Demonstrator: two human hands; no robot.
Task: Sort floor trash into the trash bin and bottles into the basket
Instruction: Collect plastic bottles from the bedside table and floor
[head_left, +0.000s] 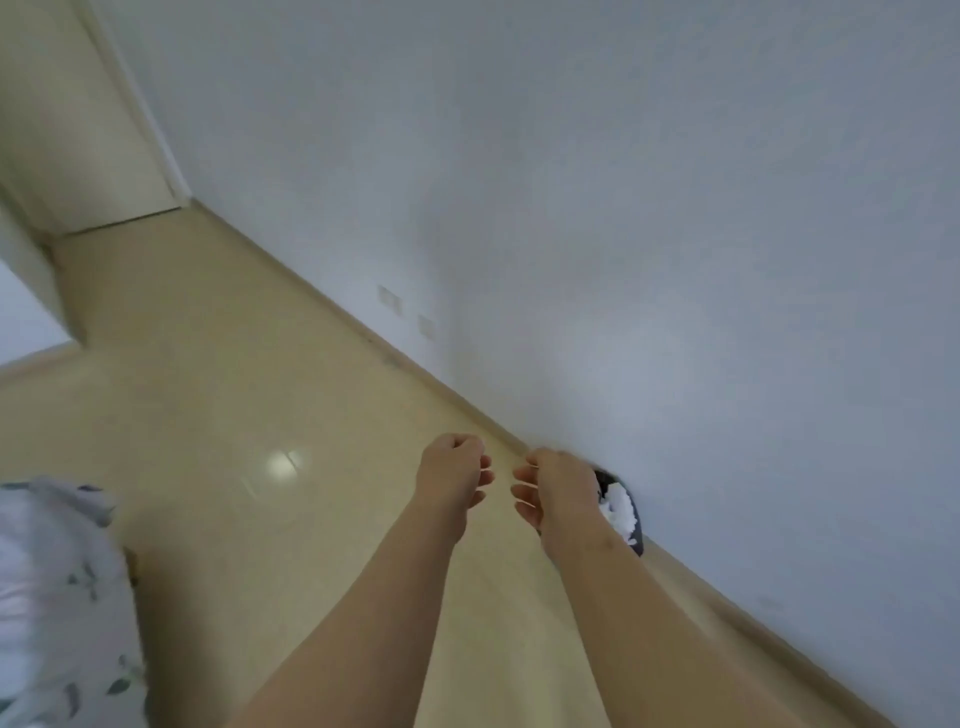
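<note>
Two bare forearms (374, 613) are extended nearest the lens. White wall (623, 208) is met by glossy beige floor (218, 395). Leaf-print bedding (57, 597) is seen lower left. Left hand (452, 478) and right hand (558, 488) are held near each other, not touching, fingers loosely curled, nothing gripped. Dark trash bin (638, 543), filled with white trash (619, 509), is set against the wall and partly hidden behind the right hand.

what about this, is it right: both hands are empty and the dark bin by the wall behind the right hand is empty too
Not quite: the head view shows white crumpled trash in the dark bin. The rest holds: the left hand and right hand hold nothing, and the bin sits by the wall, partly behind the right hand.
</note>
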